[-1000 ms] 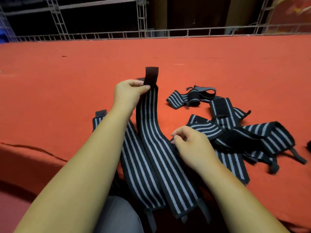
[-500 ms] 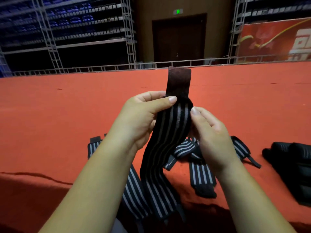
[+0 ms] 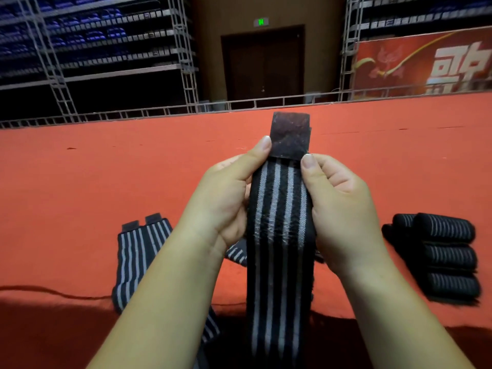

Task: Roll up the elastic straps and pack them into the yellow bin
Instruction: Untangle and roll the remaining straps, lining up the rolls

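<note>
Pulled straight now, where half a second ago bent in an S beneath the hands: striped strap (image 3: 279, 235), black with grey lengthwise lines, raised in front of the body and running down out of the bottom of the view. Shifted too, both thumbs: off the front of the band and out to its two edges, at nearly the same height.

Grips the strap's left edge with the left hand (image 3: 226, 198), thumb stretched upward, its tip against the lower left side of the dark fuzzy tab (image 3: 290, 134) at the strap's top end; fingers hidden behind the band. Grips the right edge with the right hand (image 3: 343, 209), thumb tip at the tab's lower right corner, fingers curled in behind. Stands upright above both thumbs, that tab.

Held above a red carpeted surface (image 3: 106, 182), lower end out of view. Down on that surface at left, partly covered by the left forearm: two flat straps (image 3: 135, 251) side by side, same stripes, small dark tabs at their far ends, near ends draped over the front edge. Between left wrist and held band, a scrap of another strap (image 3: 237, 253), also striped. At right, well apart from the hands: rolled straps (image 3: 447, 254), tight cylinders packed against each other in a row, more behind them; exact count hard to tell.

Beyond the far edge: metal truss rail (image 3: 159, 111), dark double door (image 3: 263, 62) under a green sign (image 3: 261, 22), tiered blue seats (image 3: 80, 35) at left, red banner (image 3: 426, 65) with large pale characters at right.
</note>
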`<action>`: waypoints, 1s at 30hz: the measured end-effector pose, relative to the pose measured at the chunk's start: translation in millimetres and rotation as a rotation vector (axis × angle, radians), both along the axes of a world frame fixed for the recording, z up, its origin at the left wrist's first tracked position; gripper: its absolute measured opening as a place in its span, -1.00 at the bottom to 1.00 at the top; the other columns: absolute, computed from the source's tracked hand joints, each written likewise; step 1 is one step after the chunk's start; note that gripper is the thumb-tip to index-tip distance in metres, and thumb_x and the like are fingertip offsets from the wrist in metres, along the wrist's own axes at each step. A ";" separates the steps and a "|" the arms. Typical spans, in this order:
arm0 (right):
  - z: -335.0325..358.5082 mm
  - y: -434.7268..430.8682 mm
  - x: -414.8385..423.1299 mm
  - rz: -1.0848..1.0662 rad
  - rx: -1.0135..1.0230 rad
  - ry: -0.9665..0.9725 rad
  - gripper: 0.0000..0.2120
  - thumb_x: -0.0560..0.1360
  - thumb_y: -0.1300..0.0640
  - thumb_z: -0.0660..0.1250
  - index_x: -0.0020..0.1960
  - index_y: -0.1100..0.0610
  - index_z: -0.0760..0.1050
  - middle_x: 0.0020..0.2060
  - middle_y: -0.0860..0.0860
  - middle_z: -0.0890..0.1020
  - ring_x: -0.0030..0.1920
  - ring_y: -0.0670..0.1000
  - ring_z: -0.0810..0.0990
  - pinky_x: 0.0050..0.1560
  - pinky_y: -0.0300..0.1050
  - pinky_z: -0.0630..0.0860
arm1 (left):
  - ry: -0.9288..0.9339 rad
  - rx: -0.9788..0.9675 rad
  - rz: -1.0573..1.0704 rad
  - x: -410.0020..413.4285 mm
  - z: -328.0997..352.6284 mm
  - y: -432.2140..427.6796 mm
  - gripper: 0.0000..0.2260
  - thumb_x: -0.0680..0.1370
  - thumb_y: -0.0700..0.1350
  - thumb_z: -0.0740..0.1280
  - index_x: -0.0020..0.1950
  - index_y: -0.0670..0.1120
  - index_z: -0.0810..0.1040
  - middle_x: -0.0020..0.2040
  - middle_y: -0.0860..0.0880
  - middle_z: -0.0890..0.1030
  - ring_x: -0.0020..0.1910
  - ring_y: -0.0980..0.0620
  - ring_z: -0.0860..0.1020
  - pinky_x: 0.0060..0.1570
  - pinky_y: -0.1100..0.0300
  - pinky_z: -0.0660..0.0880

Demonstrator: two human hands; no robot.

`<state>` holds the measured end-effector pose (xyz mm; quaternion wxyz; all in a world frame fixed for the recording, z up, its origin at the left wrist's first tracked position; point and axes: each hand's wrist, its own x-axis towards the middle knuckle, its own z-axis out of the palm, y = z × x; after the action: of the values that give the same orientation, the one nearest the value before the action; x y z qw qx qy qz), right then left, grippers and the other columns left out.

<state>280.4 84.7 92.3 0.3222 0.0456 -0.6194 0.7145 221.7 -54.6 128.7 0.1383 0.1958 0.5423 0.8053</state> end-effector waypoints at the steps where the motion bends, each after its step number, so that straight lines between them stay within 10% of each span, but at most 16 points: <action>1: -2.5 3.1 0.0 -0.010 0.007 -0.008 -0.75 0.77 0.02 0.29 0.11 0.07 0.73 -0.01 0.14 0.80 0.11 0.32 0.75 0.19 0.39 0.66 | -0.013 0.017 -0.011 0.5 -4.4 4.4 -0.55 0.65 0.04 0.45 0.33 -0.32 0.66 0.18 -0.30 0.73 0.12 -0.23 0.73 0.17 -0.08 0.71; 5: -17.6 18.4 -2.9 -0.064 0.097 -0.083 -0.73 0.77 -0.01 0.27 0.12 0.06 0.72 -0.04 0.10 0.80 -0.01 0.11 0.78 0.08 0.23 0.67 | 0.001 0.027 0.086 -6.8 -29.3 20.4 -0.66 0.50 0.11 0.55 0.01 -0.13 0.60 -0.19 -0.13 0.66 -0.29 -0.04 0.59 -0.34 0.15 0.57; 11: -44.1 38.4 -2.3 -0.086 0.343 -0.213 -0.71 0.80 -0.03 0.20 0.15 -0.03 0.70 -0.02 -0.06 0.80 0.04 0.01 0.76 0.08 0.01 0.63 | 0.008 -0.082 0.131 -17.7 -68.2 29.4 -0.64 0.44 0.18 0.57 -0.28 0.02 0.48 -0.36 -0.06 0.46 -0.47 0.04 0.35 -0.43 0.21 0.22; 21: -87.1 49.7 -14.3 -0.084 0.426 -0.247 -0.69 0.79 0.14 0.20 0.37 -0.09 0.65 0.20 -0.27 0.73 0.26 -0.25 0.65 0.34 -0.20 0.52 | -0.056 -0.087 -0.002 -42.0 -119.6 30.1 -0.66 0.55 -0.11 0.50 0.31 -0.17 0.70 0.18 -0.16 0.77 0.11 -0.07 0.72 0.08 0.10 0.64; 30: -106.5 48.5 -21.4 0.041 0.224 -0.262 -0.66 0.79 0.24 0.19 0.39 -0.03 0.63 0.27 -0.08 0.73 0.34 -0.04 0.68 0.40 -0.02 0.57 | 0.029 -0.117 -0.006 -53.5 -139.9 24.8 -0.79 0.67 -0.33 0.36 0.19 -0.14 0.74 0.01 -0.17 0.76 -0.04 -0.06 0.71 -0.08 0.17 0.65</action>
<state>259.0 133.2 -14.2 0.2170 -0.0001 -0.7307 0.6472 168.3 -29.8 -11.3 0.1440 0.2008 0.5896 0.7690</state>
